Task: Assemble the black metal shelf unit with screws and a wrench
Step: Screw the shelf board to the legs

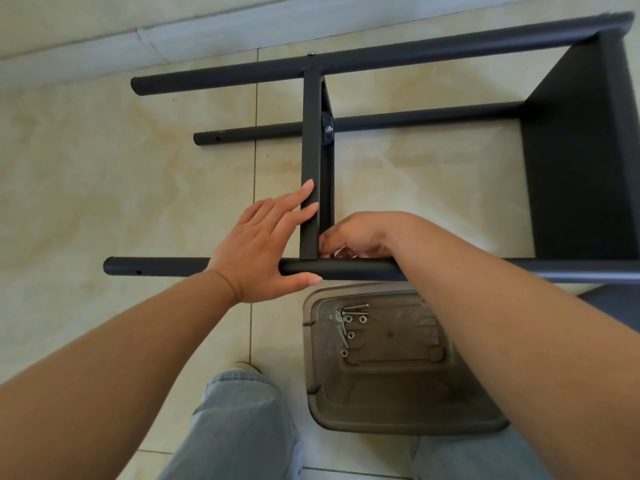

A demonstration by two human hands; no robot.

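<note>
Well, the black shelf frame [381,60] lies on its side on the tiled floor [104,168], filling the view from 9 to 3 o'clock; I judge it stiff and fairly heavy, the painted tubes smooth and apt to slip, so the joints are where to take hold; my left hand [266,244] lies flat with fingers straight, pressing the middle crossbar [310,133] and the near tube [156,266] where they meet; my right hand [360,237] is curled at that same joint, fingertips pinched together, on what I cannot tell; toward 6 o'clock a clear plastic tray [398,420] holds loose screws [346,317] and nuts, close under the near tube; my right forearm crosses over it and would hamper reaching in; my knees in jeans [242,427] crowd the bottom; no wrench in sight.
</note>
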